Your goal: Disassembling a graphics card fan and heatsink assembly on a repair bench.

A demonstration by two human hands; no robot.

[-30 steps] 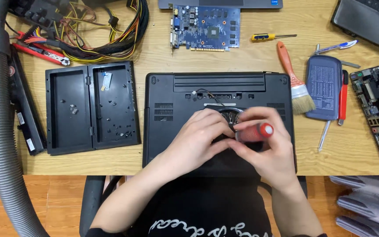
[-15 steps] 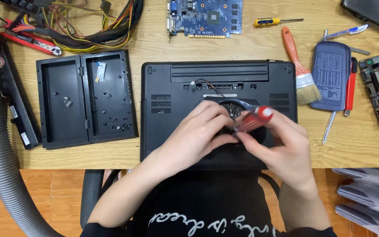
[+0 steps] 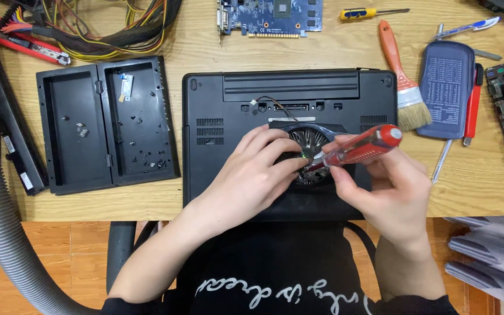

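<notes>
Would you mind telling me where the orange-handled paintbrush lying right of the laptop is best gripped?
Probably the paintbrush is best taken by its orange handle, from above: the handle lies flat on the table, bare and pointing away from the person, with free wood either side, while the bristles sit near the blue case.

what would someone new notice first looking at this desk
Most likely the two hands at centre: the right hand holds a red-handled screwdriver tipped toward the fan in the upturned black laptop, with the left hand steadying beside it. Next, the black tray at left and the orange-handled brush at right.
</notes>
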